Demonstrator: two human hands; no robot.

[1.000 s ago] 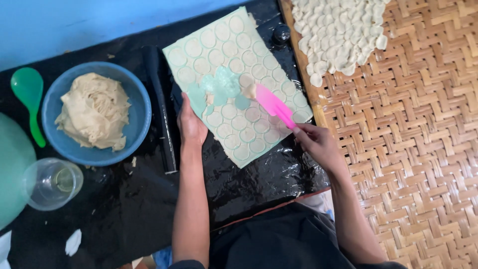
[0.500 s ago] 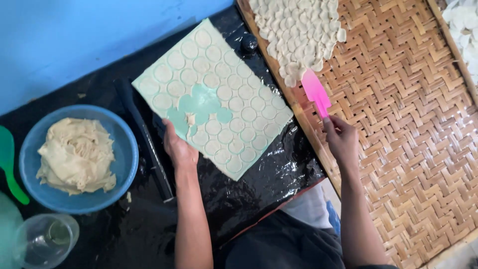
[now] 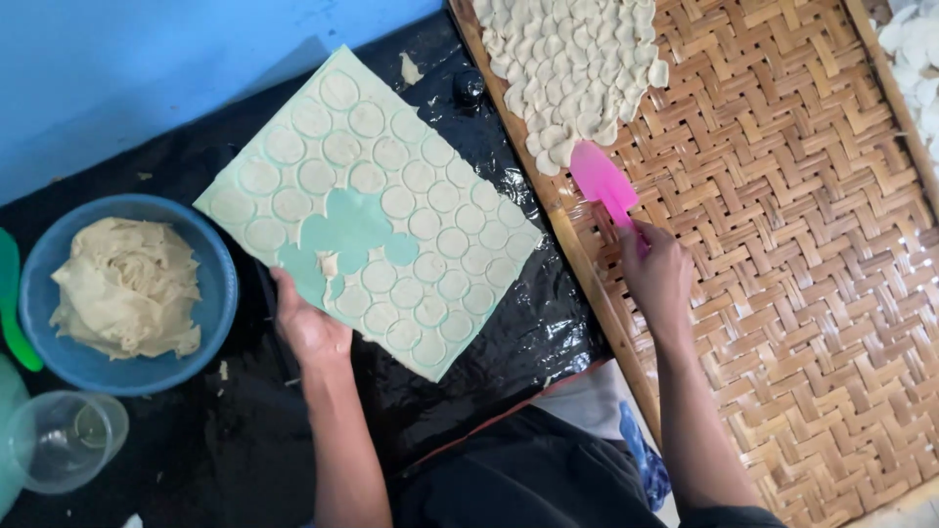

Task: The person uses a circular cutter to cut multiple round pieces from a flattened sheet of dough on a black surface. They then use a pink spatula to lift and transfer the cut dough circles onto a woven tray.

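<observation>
Transfer step: left hand (image 3: 311, 328) clamps green board (image 3: 367, 210) of cut dough rounds at its near edge; right hand (image 3: 657, 274), closed on pink scraper (image 3: 602, 181), reaches round pile (image 3: 572, 68) on woven tray (image 3: 782, 254), far right; next round needs clean underside lift.

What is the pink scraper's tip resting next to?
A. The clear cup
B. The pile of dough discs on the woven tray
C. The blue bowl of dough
B: the pink scraper in the right hand reaches the pile of dough discs on the woven tray.
</observation>
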